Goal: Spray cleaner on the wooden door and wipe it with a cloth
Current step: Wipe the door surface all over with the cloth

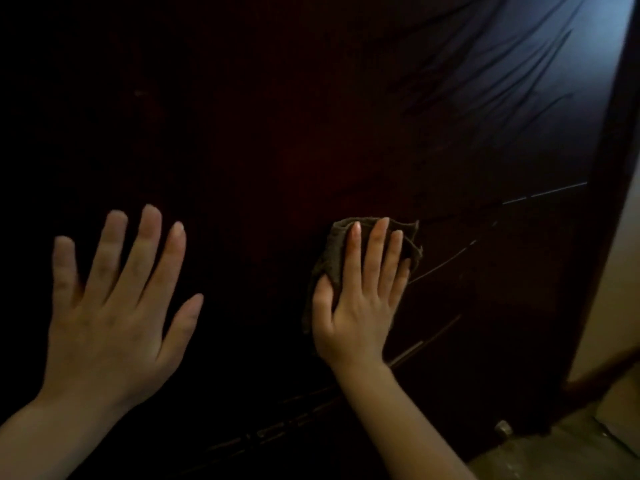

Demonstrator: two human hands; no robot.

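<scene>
Glossy dark wooden door [311, 116]; matt, coarse-woven brown cloth [334, 247].

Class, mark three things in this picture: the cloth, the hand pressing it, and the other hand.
cloth [330, 258], head view, on the part showing between thumb and forefinger.
right hand [360, 306], head view, on the back of the hand.
left hand [114, 320], head view, on the back of the hand.

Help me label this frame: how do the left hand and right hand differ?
The left hand is spread wide with nothing under it; the right hand, fingers closer together, presses a brown cloth to the door. Both are flat, fingers pointing up.
</scene>
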